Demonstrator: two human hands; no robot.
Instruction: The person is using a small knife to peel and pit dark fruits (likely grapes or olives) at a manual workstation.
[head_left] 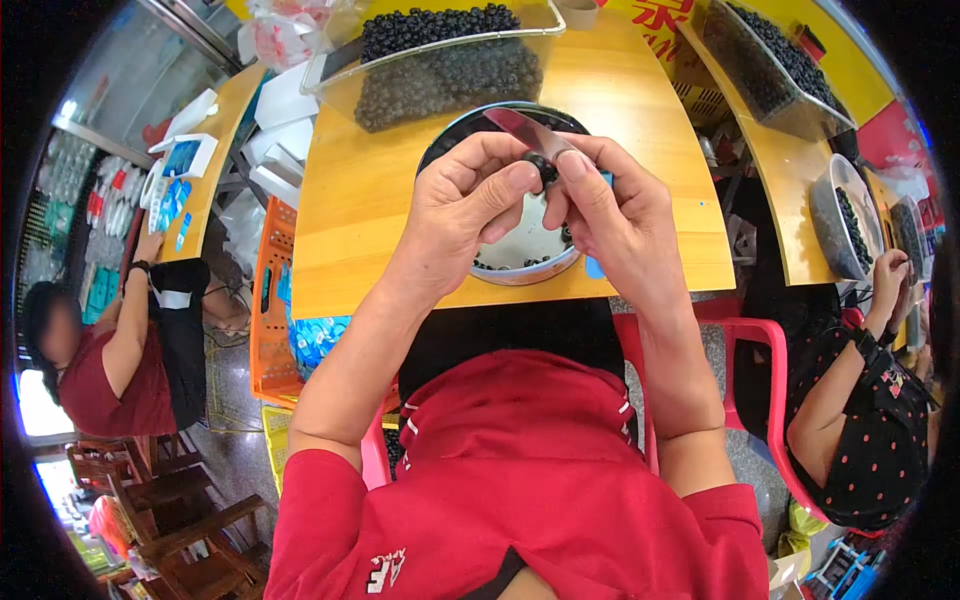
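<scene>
Above a round bowl (535, 274), my two hands meet close together. My left hand (465, 200) is closed, its thumb and fingers pinching a small black round piece (541, 168). It looks like a fruit or a nut, but its exact kind I cannot make out. My right hand (630, 205) grips a small knife (518, 128), thumb against the blade beside the piece; the blade points up and to the left. More black pieces lie in the pale bottom of the bowl, partly hidden by my hands.
A clear plastic bin (335, 105) heaped with black pieces stands at the back of the wooden table (345, 220). An orange crate (268, 345) is at the left. A co-worker (850, 430) sits at a right-hand table; another person (120, 370) sits far left. A pink chair (760, 335) is near my right elbow.
</scene>
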